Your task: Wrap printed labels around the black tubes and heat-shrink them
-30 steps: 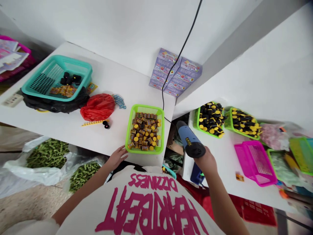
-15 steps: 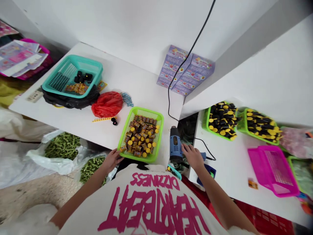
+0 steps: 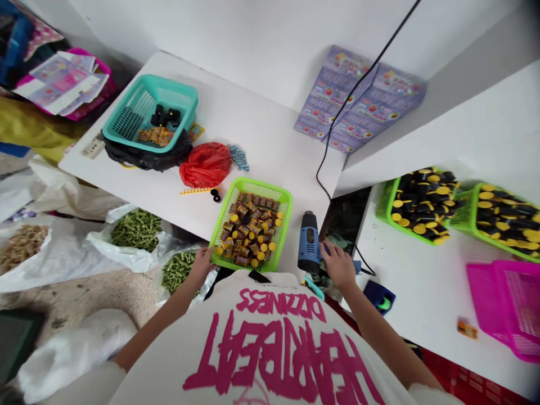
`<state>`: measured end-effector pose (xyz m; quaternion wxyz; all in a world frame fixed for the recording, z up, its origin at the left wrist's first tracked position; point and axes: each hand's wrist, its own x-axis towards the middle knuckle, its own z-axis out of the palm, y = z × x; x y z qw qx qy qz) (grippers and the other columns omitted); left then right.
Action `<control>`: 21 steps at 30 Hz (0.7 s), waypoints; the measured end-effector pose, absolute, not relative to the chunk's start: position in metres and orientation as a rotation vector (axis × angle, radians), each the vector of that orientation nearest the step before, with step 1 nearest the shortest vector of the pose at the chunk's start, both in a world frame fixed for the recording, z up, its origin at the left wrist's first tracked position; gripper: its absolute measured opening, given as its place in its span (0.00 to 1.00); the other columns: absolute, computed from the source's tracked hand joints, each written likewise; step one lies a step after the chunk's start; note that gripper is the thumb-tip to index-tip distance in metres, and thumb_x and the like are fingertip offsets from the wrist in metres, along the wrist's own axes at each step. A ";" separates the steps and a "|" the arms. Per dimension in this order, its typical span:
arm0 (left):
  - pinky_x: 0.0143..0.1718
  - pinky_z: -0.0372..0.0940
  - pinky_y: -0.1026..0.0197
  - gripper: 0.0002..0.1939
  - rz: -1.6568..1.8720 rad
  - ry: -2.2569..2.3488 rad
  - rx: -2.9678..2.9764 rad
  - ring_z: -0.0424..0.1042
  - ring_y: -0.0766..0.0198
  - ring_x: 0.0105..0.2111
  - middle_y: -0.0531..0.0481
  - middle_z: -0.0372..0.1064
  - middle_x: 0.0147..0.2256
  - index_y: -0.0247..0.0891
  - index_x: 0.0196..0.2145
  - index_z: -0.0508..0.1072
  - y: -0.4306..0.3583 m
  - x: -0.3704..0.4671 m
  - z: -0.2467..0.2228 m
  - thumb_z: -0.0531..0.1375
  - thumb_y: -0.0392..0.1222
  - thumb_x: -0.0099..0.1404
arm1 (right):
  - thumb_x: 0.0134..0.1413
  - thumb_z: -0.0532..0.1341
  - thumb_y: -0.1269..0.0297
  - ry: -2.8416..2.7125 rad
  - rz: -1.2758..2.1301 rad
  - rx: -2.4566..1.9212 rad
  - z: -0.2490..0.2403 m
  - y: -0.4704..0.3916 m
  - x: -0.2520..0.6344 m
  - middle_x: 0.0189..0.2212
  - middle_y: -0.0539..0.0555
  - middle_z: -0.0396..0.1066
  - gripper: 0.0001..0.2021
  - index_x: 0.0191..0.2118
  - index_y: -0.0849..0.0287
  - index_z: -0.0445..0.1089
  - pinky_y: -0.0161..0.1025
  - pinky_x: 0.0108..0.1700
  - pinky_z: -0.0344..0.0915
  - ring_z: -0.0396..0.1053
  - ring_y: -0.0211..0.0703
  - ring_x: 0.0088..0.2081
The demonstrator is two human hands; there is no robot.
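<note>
My right hand (image 3: 338,265) is wrapped round the handle of a blue heat gun (image 3: 309,242), whose black nozzle points away from me. The heat gun is beside a lime-green basket (image 3: 286,225) at the table's front edge. Small brown-labelled tubs (image 3: 244,232), some with yellow lids up, fill much of this basket. My left hand (image 3: 203,264) grips the basket's near left corner, thumb at the rim and the other fingers partly hidden below.
A teal basket (image 3: 192,107) with black pieces and orange wrappers, and a red plastic bag (image 3: 206,164), sit on the white table (image 3: 261,126). Purple boxes (image 3: 354,109) are stacked at the wall. Right, green baskets (image 3: 386,205) hold black-and-yellow pieces. A black cord (image 3: 329,135) hangs across.
The whole view has shifted, so the tables and baskets appear further right. The tubs lie slightly differently in the green basket. Both hands keep their holds on the basket and the heat gun.
</note>
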<state>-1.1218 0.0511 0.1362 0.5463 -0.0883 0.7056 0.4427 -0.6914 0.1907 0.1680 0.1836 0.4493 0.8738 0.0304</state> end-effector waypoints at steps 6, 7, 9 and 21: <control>0.40 0.72 0.55 0.10 1.117 1.445 -0.323 0.73 0.63 0.36 0.48 0.69 0.38 0.36 0.44 0.64 0.028 -1.116 0.136 0.57 0.43 0.69 | 0.61 0.51 0.74 2.418 0.040 1.351 0.159 0.184 -0.700 0.58 0.63 0.66 0.22 0.59 0.59 0.66 0.50 0.43 0.63 0.63 0.61 0.51; 0.41 0.72 0.54 0.10 1.108 1.411 -0.334 0.74 0.62 0.37 0.47 0.70 0.39 0.35 0.44 0.64 0.025 -1.112 0.135 0.58 0.43 0.68 | 0.61 0.51 0.73 2.413 0.029 1.368 0.158 0.184 -0.701 0.58 0.62 0.66 0.22 0.59 0.58 0.66 0.50 0.44 0.63 0.62 0.62 0.51; 0.44 0.71 0.53 0.10 1.079 1.354 -0.341 0.74 0.59 0.40 0.44 0.72 0.41 0.35 0.44 0.65 0.019 -1.103 0.132 0.60 0.40 0.66 | 0.61 0.53 0.71 2.400 0.011 1.412 0.155 0.186 -0.702 0.58 0.63 0.65 0.21 0.59 0.58 0.65 0.50 0.45 0.62 0.61 0.63 0.52; 0.49 0.69 0.52 0.15 0.958 1.286 -0.300 0.76 0.56 0.41 0.42 0.75 0.43 0.32 0.46 0.70 0.021 -1.084 0.121 0.64 0.35 0.62 | 0.56 0.58 0.69 2.366 -0.295 1.603 0.159 0.198 -0.705 0.51 0.61 0.70 0.22 0.57 0.60 0.64 0.43 0.45 0.61 0.66 0.54 0.50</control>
